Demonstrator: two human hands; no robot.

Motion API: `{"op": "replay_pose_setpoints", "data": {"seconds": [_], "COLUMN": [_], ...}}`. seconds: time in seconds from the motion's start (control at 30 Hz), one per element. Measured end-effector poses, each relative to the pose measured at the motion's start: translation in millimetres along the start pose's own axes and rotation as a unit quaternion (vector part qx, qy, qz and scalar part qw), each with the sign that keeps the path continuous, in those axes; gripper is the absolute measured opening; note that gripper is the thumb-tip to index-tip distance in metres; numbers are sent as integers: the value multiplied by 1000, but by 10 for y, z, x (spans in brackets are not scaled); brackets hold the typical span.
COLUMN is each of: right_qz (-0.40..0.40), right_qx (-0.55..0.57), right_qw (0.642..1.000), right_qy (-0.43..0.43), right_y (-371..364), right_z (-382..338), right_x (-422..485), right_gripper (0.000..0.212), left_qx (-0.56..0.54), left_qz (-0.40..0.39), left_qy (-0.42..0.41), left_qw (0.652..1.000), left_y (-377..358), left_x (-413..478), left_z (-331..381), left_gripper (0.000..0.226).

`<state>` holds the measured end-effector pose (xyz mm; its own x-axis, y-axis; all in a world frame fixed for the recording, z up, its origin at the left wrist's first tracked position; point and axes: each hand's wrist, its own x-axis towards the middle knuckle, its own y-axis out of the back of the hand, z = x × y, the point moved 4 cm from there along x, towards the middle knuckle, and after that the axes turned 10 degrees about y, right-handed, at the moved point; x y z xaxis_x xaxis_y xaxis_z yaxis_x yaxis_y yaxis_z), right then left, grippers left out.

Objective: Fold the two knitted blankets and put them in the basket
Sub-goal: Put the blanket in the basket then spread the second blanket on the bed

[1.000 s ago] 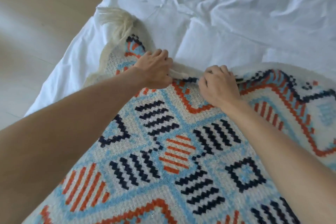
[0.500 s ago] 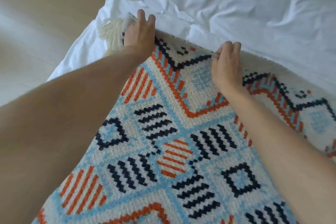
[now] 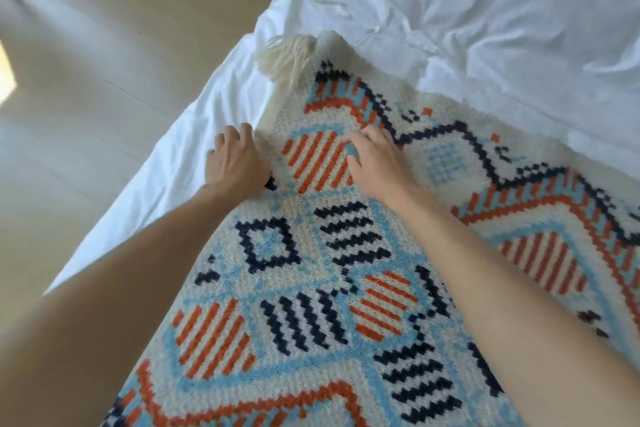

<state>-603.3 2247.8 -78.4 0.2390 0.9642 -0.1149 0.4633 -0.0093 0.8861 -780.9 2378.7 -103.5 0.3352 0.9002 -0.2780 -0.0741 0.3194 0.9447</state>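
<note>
Patterned knitted blanket (image 3: pixel 311 291) on white-sheeted bed (image 3: pixel 485 10).

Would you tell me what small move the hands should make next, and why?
Probably lift the blanket by its left edge and fold it across: it lies spread on the sheet, left hand at that edge, right hand just inside.

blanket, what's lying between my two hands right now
Only the blanket itself: its orange-striped patch and cream edge fill the stretch between the left hand and right hand, seen in the head view.
</note>
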Motion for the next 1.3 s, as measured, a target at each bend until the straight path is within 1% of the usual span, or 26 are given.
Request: {"op": "replay_pose_setpoints", "data": {"seconds": [0.1,0.2,0.27,0.3,0.33,0.4,0.43,0.47,0.5,0.53,0.57,0.6,0.63,0.7,0.73,0.77,0.87,0.9,0.97,1.03,1.17,1.3], "right_qz": [-31,-15,-21,-35,-57,-91,-86,-58,-3,72,136,164,144,15,-32,-48,-18,-11,-5,1,23,51], "right_qx": [-35,-97,-121,-131,-140,-149,-148,-141,-127,-108,-87,-66,-46,-25,-26,-30,-15,-10,1,13,13,21], "right_qw": [998,994,992,991,988,982,982,985,989,990,986,984,988,998,997,996,998,999,999,998,991,979], "right_qy": [40,46,19,-6,-33,-72,-78,-77,-70,-58,-42,-29,-27,-54,-70,-74,-51,-45,-44,-60,-130,-199], "right_y": [-167,-271,-298,-308,-323,-363,-373,-363,-320,-247,-168,-113,-108,-230,-295,-341,-416,-433,-467,-494,-472,-396], "right_z": [-406,-649,-653,-608,-548,-449,-437,-444,-467,-503,-545,-570,-576,-530,-507,-509,-609,-636,-653,-621,-530,-459], "right_x": [342,665,881,978,1059,1150,1174,1197,1231,1269,1318,1367,1398,1341,1260,1160,773,600,166,-356,-1431,-2401], "right_gripper": [56,78,85,84,79,56,43,35,30,27,26,27,32,60,71,74,60,55,45,39,34,31], "left_qx": [-80,-146,-149,-143,-134,-108,-95,-85,-78,-75,-73,-70,-64,-38,-27,-16,34,34,14,-5,-26,-34], "left_qz": [-18,-44,-32,-25,-21,-28,-36,-41,-38,-24,-6,8,13,-1,-6,3,88,98,73,42,14,-44], "left_qy": [37,50,37,32,29,24,25,26,30,36,45,53,57,57,57,57,14,-10,-48,-75,-130,-157], "left_qw": [996,987,988,989,990,993,994,995,996,996,996,996,996,998,998,998,995,995,996,996,991,986], "left_y": [-90,-127,-112,-101,-100,-123,-148,-166,-159,-127,-75,-20,32,57,46,47,76,55,-56,-200,-364,-481], "left_x": [-100,-146,-208,-250,-296,-392,-430,-446,-440,-410,-359,-298,-249,-203,-213,-239,-343,-388,-522,-728,-1256,-1864], "left_z": [-213,-329,-422,-470,-510,-552,-559,-564,-571,-596,-639,-691,-737,-785,-787,-778,-648,-579,-426,-227,208,515], "left_gripper": [30,35,40,40,38,29,23,16,9,8,11,14,18,25,26,26,30,30,26,27,18,24]}}
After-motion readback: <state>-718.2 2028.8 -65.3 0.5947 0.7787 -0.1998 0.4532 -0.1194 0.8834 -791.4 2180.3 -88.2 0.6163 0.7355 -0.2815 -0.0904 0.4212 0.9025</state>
